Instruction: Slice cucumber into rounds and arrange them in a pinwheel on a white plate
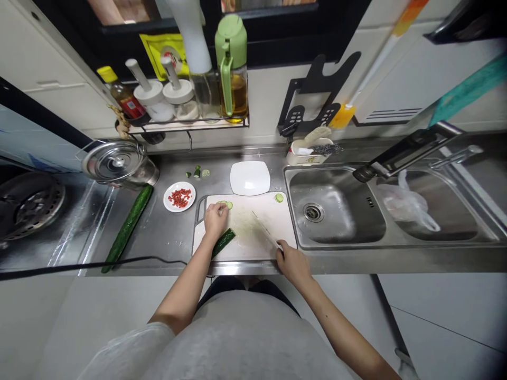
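Observation:
A white cutting board [241, 250] lies in front of me on the steel counter. My left hand [216, 219] is at its upper left, fingers pinched together at a few pale green cucumber slices [228, 205]. Just below that hand rests a piece of dark green cucumber [224, 241], partly hidden by my forearm. My right hand [292, 261] grips a kitchen knife [266, 230] by the handle at the board's lower right, its blade slanting up and left over the board. A single cucumber slice [279, 198] sits at the upper right corner.
Behind the board stands a white square plate [250, 178]. Left of it are a small plate of chopped red pieces [179, 197], cucumber scraps [197, 172], a whole cucumber [127, 229] and a lidded steel pot [121, 162]. A double sink [336, 211] is on the right.

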Motion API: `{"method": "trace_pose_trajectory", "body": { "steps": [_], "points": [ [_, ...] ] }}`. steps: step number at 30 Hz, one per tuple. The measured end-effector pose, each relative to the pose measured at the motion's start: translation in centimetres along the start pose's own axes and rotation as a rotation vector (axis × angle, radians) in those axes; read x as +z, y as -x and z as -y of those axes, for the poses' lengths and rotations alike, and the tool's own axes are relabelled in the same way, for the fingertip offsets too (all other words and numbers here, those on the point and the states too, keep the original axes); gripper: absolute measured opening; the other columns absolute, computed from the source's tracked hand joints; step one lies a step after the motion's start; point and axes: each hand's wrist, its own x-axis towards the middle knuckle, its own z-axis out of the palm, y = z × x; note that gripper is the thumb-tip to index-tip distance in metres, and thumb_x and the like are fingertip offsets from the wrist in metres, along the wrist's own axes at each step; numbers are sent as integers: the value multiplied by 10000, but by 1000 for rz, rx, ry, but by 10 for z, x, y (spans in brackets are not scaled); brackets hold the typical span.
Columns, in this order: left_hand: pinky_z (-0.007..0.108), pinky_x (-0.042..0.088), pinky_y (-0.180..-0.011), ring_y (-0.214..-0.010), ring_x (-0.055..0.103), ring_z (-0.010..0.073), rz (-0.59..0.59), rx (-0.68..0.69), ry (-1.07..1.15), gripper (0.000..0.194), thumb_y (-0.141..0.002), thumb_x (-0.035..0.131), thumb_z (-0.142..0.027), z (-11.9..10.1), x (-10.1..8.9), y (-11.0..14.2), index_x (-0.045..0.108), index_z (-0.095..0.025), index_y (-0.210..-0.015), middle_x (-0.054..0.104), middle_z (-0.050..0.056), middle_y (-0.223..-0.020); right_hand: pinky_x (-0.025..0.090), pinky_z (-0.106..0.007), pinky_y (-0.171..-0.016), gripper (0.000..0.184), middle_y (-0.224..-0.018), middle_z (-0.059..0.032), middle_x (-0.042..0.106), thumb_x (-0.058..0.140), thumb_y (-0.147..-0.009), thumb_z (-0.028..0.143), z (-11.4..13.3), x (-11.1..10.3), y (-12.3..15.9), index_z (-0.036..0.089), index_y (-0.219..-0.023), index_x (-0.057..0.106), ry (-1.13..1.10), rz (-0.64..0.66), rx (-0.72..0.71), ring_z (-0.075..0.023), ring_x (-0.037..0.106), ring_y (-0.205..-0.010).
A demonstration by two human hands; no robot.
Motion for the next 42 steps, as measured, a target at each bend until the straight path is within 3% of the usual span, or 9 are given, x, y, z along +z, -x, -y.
{"method": "trace_pose_trajectory", "body": {
  "steps": [3, 6, 9, 19, 34, 42],
  "points": [
    [314, 479, -806, -867, 599, 181, 100, 165, 28, 248, -870, 517, -363, 13, -12, 37, 685, -231, -995, 643, 58, -973, 345, -265, -629, 316, -857, -81, 695, 291, -976, 349, 9, -1, -4, 199, -1105, 538, 19, 71, -8, -200, 651, -792],
    [325, 480, -879, -978, 592, 188, 114, 270, -4, 263, -895, 493, -349, 25, -20, 70, 676, -246, -1054, 644, 62, -1011, 351, -262, -642, 324, -876, -84, 691, 273, -986, 364, 21, -2, -7, 194, -1058, 539, 12, 137, -83, -196, 650, -813],
    [341, 477, -925, -1024, 586, 190, 104, 338, -33, 283, -909, 484, -341, 32, -20, 86, 660, -258, -1115, 640, 65, -1076, 365, -258, -668, 316, -900, -91, 687, 269, -988, 329, 37, -4, -6, 180, -1044, 542, 3, 174, -147, -194, 648, -854],
    [344, 498, -933, -1021, 599, 179, 145, 392, -32, 329, -927, 459, -326, 40, -12, 86, 623, -289, -1210, 650, 61, -1116, 412, -263, -682, 278, -870, -107, 694, 278, -969, 233, 70, -2, 0, 156, -1138, 485, 0, 197, -250, -206, 663, -824],
    [353, 498, -935, -1032, 606, 190, 128, 407, -36, 308, -917, 475, -326, 44, -11, 87, 657, -258, -1155, 659, 68, -1121, 468, -303, -711, 277, -890, -160, 685, 302, -910, 92, 75, 6, -1, 116, -1099, 504, 45, 261, -286, -246, 674, -865],
    [345, 495, -946, -1036, 610, 181, 110, 418, -30, 300, -916, 487, -326, 46, -9, 87, 662, -241, -1144, 667, 66, -1131, 475, -322, -684, 290, -874, -148, 690, 263, -950, 173, 72, 6, 1, 127, -1104, 504, 36, 251, -296, -273, 677, -845]
  ]
}}
